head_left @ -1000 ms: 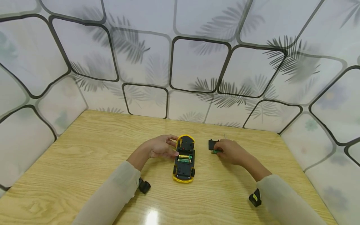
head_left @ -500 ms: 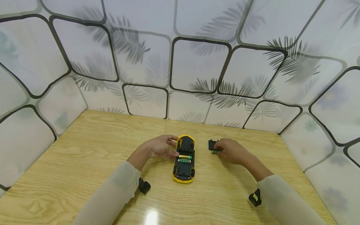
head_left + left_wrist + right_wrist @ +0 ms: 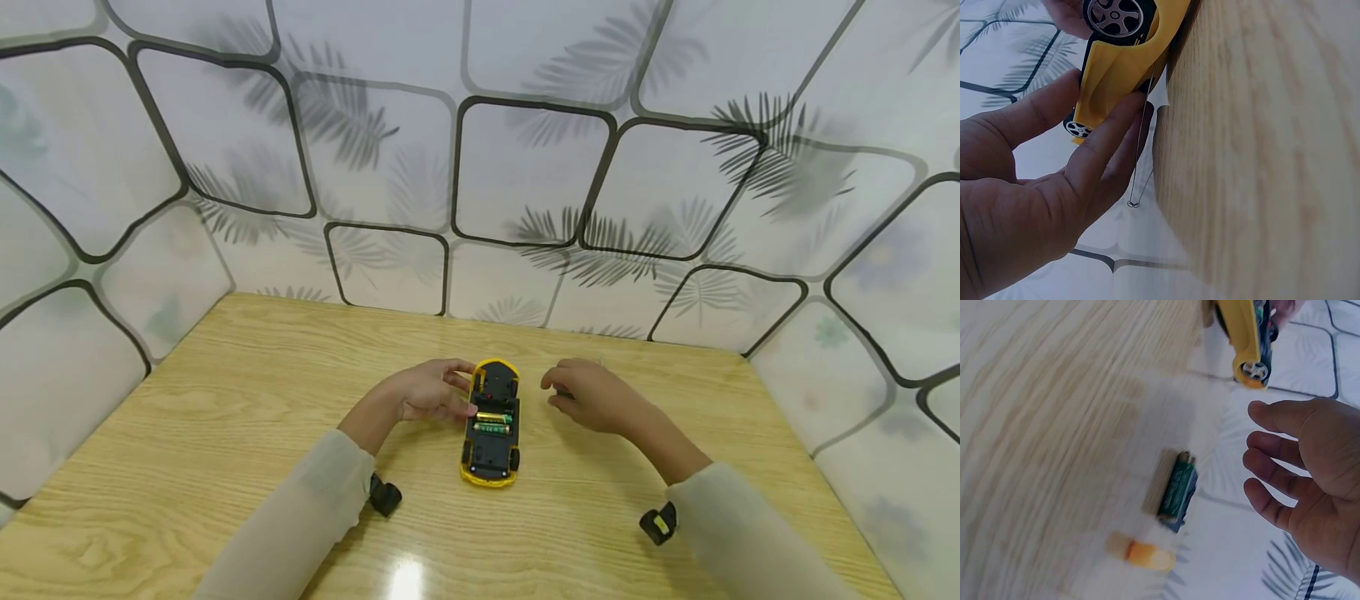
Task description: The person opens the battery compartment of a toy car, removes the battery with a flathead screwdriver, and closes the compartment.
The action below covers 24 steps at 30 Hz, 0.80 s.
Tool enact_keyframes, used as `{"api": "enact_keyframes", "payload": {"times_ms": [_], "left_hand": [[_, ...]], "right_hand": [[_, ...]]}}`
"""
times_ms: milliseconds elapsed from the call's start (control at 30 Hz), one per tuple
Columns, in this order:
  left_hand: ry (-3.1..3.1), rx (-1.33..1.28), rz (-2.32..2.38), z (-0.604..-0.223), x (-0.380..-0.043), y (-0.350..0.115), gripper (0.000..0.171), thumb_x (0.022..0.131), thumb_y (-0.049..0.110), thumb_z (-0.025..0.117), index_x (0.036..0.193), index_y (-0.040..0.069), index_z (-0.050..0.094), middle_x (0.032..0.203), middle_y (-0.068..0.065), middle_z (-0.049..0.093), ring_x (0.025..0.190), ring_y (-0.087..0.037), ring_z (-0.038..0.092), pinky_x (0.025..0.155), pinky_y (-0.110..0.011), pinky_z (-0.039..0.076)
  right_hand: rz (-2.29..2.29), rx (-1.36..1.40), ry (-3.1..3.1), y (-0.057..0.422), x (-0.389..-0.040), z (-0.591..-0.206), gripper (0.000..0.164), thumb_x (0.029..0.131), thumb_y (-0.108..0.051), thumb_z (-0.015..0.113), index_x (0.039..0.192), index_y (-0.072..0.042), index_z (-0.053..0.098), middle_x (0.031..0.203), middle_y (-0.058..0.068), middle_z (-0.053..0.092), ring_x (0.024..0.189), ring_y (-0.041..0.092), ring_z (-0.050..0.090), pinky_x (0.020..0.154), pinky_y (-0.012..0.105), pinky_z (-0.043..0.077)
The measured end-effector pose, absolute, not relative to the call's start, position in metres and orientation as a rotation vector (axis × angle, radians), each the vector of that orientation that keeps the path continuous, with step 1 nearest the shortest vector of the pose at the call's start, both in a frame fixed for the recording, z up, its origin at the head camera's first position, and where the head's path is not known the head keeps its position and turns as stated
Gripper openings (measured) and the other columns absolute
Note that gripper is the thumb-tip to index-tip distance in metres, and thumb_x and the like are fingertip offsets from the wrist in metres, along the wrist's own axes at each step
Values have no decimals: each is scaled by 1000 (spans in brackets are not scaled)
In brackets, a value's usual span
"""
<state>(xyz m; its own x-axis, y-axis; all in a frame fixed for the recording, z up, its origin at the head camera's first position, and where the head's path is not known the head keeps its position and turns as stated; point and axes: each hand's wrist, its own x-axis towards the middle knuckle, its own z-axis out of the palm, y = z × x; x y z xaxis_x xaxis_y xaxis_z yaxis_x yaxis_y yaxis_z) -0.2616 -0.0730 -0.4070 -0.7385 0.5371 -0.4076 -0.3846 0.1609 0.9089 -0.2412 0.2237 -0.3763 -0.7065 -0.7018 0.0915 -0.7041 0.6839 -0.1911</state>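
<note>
A yellow toy car (image 3: 491, 458) lies upside down on the table, its black underside up. In its uncovered battery compartment sit two green-and-gold batteries (image 3: 492, 429). My left hand (image 3: 431, 390) grips the car's left side, thumb on the underside edge and fingers along the body. To the right of the car, my right hand (image 3: 592, 396) is raised with loosely bent fingers and nothing visible between them. Below it in the right wrist view, a loose green battery (image 3: 1177, 487) lies beside a black battery cover (image 3: 1190, 490); the head view mostly hides both behind the hand.
A small orange object (image 3: 1150, 557) lies near the loose battery; its kind is unclear. The wooden table (image 3: 300, 358) meets a patterned wall (image 3: 405, 167) at the back. A thin bent wire (image 3: 1134, 204) shows beside the left fingers. Both wrists wear black cameras.
My right hand has come away from the loose battery and shifted left, closer to the car. The left hand and the car have stayed in place.
</note>
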Motion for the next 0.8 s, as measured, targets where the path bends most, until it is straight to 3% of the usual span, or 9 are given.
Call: {"api": "enact_keyframes", "payload": {"times_ms": [333,533,800], "left_hand": [[1738,155,1664,-408,-263,-73,78,91,-12,70,157,7,33,154,-24,35,112,-34,66,91,-45,59],[1712,154,1669,-408,-263,-73,78,91,-11,70,157,7,32,151,-23,36,112,-35,65,92,-45,59],[1714,143,1667,-406,-262,-74,79,91,-12,69,157,7,31,150,-23,37,112,-34,65,91,-44,59]], "right_hand": [[274,1308,-2840,189,-229,-364,21,96,-13,73,116,-5,72,106,8,69,91,23,65,77,38,56],[268,1335,-2859,174,-224,-363,20,98,-18,72,115,-8,72,103,5,67,89,21,63,74,36,53],[309,1340,-2923,162,-220,-367,23,100,-22,69,118,-8,72,110,4,68,100,21,65,84,39,56]]}}
